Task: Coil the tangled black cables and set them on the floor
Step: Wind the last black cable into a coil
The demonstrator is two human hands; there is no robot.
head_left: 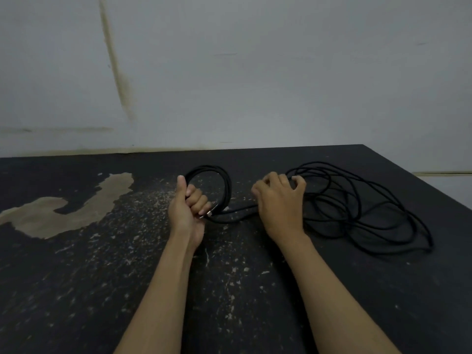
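Two hands work here. The left hand (190,205) is curled tight round one small neat coil of thin black rubber cable (219,180), thumb upright — a metal plug tip (210,213) pokes out below its fingers. The right hand (279,200), fingers bent, pinches strands at the near edge of one loose tangled heap of black cable (378,205). Both lie on the worn, scuffed black surface (102,277).

I see a worn black surface (102,277); loose tangled black cables (370,208) lie right of its bare patch (76,210).
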